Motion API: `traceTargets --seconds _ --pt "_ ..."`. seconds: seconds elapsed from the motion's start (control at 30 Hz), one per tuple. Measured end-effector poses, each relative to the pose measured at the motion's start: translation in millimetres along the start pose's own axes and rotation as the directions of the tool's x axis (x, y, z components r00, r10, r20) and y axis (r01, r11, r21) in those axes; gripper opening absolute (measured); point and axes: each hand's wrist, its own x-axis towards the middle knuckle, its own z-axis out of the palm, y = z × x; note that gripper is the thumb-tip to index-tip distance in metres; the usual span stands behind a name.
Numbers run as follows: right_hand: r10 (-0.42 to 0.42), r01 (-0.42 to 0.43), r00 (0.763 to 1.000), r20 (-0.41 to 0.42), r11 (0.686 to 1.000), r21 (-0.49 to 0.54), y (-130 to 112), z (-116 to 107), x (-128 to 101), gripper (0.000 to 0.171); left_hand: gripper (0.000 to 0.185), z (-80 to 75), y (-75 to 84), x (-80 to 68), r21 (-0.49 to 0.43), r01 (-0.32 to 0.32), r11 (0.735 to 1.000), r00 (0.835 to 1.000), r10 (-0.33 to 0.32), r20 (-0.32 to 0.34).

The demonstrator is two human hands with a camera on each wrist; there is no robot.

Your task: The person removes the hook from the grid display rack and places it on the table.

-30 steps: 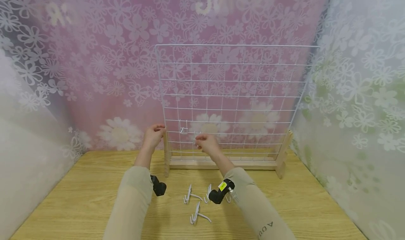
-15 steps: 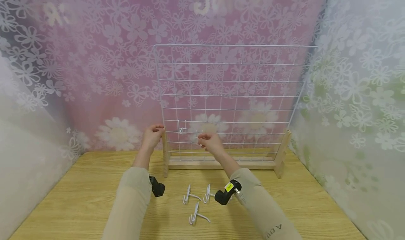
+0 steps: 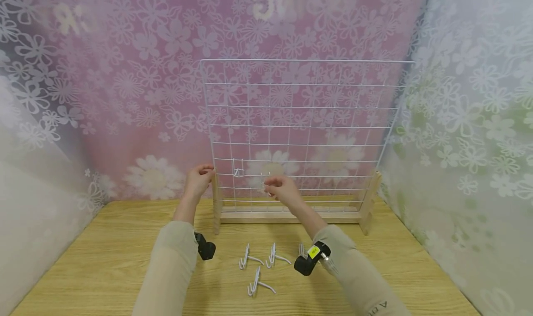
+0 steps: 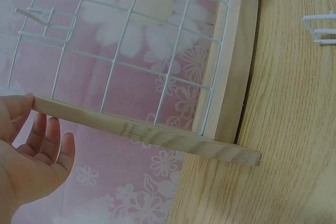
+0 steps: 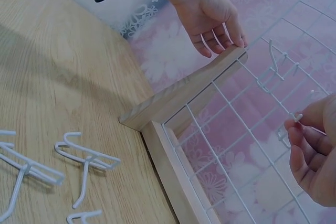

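Observation:
A white wire grid panel (image 3: 308, 145) stands upright in a wooden base (image 3: 291, 218). My left hand (image 3: 199, 182) pinches the top end of the base's left wooden upright (image 4: 142, 132) between thumb and forefinger; its other fingers curl loosely beside the wood. My right hand (image 3: 285, 193) pinches a white wire hook (image 5: 298, 117) at the grid's lower part, mostly hidden by the fingers. I cannot tell whether that hook touches the grid wires. Left of it, another white hook (image 3: 238, 171) hangs on the grid, its prong sticking out towards me.
Several loose white hooks (image 3: 259, 283) lie on the wood-grain table (image 3: 104, 260) in front of the base. One hook (image 3: 301, 248) is partly covered by the black right wrist camera (image 3: 307, 263). A flowered pink backdrop (image 3: 154, 98) rises behind the grid.
My right hand has shifted a little to the right along the grid with the hook in its fingers. The left hand keeps its place on the upright.

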Motion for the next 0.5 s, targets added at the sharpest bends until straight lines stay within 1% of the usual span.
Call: traceTargets --seconds 0.3,0.5 --pt "0.001 0.0 1.0 0.021 1.0 -0.013 2 -3 -8 0.008 0.03 -0.9 1.8 -1.4 0.016 -0.002 1.0 1.0 0.002 0.014" --pt "-0.038 0.039 0.999 0.036 0.999 -0.036 7 -7 -14 0.01 0.031 -1.1 1.9 -2.5 0.004 0.0 1.0 1.0 -0.001 0.022"
